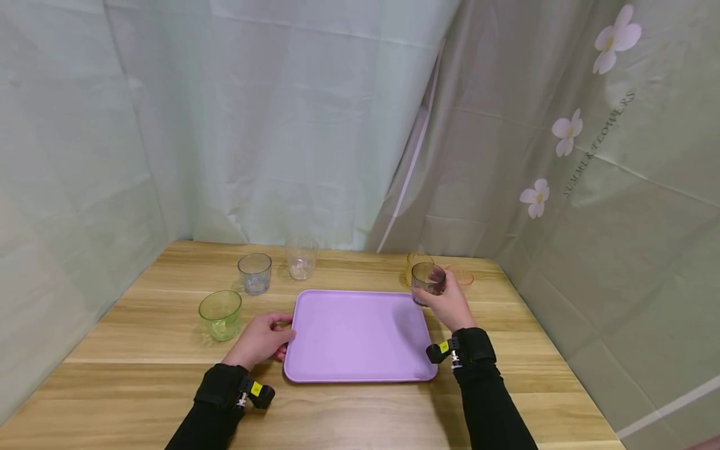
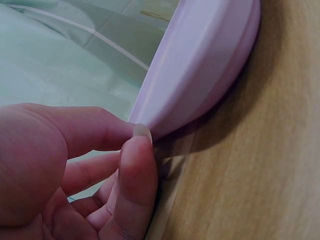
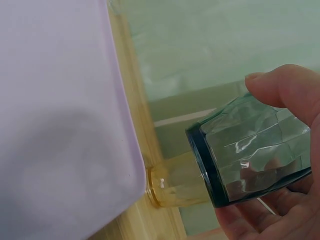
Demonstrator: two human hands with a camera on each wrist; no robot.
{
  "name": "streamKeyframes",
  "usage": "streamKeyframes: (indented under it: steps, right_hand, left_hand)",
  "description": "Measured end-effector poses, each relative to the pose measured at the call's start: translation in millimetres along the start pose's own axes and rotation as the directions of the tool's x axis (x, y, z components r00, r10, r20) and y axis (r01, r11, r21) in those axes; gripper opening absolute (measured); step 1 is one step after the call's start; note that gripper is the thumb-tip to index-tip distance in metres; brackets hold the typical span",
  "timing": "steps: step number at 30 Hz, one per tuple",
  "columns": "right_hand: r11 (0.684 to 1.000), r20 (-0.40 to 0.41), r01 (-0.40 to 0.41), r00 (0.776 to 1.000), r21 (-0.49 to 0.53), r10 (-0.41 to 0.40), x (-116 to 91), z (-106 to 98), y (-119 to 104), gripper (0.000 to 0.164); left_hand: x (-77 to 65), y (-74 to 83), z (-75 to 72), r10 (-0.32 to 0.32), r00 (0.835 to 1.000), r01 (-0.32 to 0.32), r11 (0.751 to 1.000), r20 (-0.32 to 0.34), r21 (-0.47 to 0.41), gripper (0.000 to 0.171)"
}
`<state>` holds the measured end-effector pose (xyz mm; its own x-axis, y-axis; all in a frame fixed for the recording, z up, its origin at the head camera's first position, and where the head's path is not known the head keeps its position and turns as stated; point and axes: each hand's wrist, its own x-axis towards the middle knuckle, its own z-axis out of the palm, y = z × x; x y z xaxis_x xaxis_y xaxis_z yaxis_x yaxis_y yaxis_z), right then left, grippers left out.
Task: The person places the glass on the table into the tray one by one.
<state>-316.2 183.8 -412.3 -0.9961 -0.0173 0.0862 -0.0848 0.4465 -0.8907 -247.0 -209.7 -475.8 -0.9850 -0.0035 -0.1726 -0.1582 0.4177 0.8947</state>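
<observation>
A purple rectangular tray (image 1: 360,337) lies on the wooden table. My left hand (image 1: 261,337) pinches its left rim, thumb and fingertips meeting at the edge in the left wrist view. Over the tray's far right corner, my right hand (image 1: 450,306) grips a dark tinted glass (image 1: 425,282) by its sides. The right wrist view shows this glass (image 3: 255,150) with a thick base and faceted walls, thumb on one side and fingers on the other. Just behind it stands a yellow glass (image 3: 175,185), partly hidden by it.
An orange-rimmed glass (image 1: 464,275) sits behind the right hand. Left of the tray are a green glass cup (image 1: 220,315), a bluish glass (image 1: 255,275) and a taller clear glass (image 1: 302,259). Pale curtains (image 1: 315,137) hang along the table's back and sides.
</observation>
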Motion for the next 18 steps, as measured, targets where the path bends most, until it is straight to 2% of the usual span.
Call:
streamKeyframes:
  steps: [18]
  right_hand:
    - [0.999,0.01,0.03,1.0,-0.014,-0.03,1.9,16.2,-1.1,0.081]
  left_hand:
    - [0.1,0.3,0.1,-0.002,1.0,0.002,1.0,-0.003,0.002,0.05]
